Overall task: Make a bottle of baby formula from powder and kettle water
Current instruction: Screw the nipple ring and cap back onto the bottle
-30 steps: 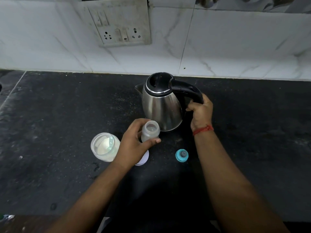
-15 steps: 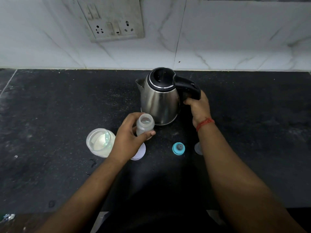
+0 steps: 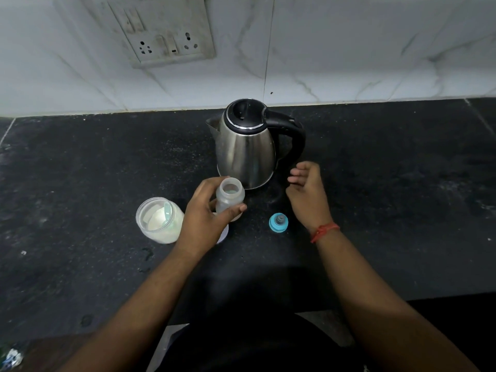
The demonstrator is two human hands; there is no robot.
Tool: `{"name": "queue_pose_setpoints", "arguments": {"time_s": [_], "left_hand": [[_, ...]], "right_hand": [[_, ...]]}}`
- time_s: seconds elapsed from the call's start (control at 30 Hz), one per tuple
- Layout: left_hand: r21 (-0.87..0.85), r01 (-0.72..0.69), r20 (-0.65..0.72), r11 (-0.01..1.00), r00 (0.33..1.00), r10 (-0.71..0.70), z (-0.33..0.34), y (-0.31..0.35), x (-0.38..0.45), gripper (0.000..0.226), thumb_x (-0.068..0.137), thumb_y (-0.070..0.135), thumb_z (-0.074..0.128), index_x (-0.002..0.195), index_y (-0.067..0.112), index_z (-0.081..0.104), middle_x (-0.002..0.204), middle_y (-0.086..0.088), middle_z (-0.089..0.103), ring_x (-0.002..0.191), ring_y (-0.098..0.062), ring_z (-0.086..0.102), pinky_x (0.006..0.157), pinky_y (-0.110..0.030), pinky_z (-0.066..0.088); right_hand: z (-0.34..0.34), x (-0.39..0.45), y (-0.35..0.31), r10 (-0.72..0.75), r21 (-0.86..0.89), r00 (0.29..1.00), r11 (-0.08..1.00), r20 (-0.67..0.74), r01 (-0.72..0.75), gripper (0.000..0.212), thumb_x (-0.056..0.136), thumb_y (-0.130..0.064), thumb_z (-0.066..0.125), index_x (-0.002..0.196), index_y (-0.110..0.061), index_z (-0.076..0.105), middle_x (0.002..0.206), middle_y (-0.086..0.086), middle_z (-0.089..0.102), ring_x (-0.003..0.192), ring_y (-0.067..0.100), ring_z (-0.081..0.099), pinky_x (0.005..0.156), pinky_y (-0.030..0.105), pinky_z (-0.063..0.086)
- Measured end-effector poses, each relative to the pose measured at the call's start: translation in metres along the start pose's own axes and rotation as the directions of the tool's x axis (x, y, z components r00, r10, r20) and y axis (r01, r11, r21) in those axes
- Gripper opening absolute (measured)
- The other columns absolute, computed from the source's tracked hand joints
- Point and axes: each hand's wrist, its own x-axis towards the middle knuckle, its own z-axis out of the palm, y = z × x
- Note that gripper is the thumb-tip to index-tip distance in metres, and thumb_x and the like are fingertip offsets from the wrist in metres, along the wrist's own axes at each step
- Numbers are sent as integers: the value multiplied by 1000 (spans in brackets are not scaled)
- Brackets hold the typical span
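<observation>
My left hand grips the open bottle upright. My right hand hangs loose and empty beside the kettle, off its handle.

A: desk is black and speckled, kettle shiny steel with black lid and handle.
B: yep, teal cap, red wrist thread, white marbled wall.

Kettle blocks centre rear; jar, teat cap crowd front; wide bare counter either side
</observation>
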Motion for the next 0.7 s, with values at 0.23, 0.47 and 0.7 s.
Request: {"name": "queue_pose_setpoints", "arguments": {"time_s": [0.23, 0.47, 0.7], "left_hand": [[-53, 62, 22, 997, 998, -61, 4, -4, -9, 50, 86, 21, 81, 123, 44, 55, 122, 27, 62, 122, -6, 60, 101, -29, 54], [-44, 78, 52, 996, 996, -75, 6, -5, -10, 48, 86, 27, 79, 127, 38, 55, 121, 28, 62, 120, -3, 61, 93, -19, 54], [-7, 56, 89, 998, 994, -55, 4, -2, -10, 51, 87, 24, 80, 121, 53, 54, 122, 26, 63, 121, -6, 61, 97, -28, 54]], "right_hand": [[3, -36, 34, 108, -278, 967, 960, 230, -42, 70, 88, 5, 62, 148, -15, 34, 142, 3, 49, 131, 12, 48, 105, 18, 35], [9, -52, 51, 141, -426, 947, 905, 290, -5, 78, 81, 8, 64, 149, -17, 35, 142, 5, 49, 130, 18, 49, 108, 24, 37], [11, -49, 48, 57, -346, 964, 938, 258, 37, 75, 83, -6, 77, 145, -19, 38, 127, -4, 58, 119, 11, 56, 104, 25, 44]]}}
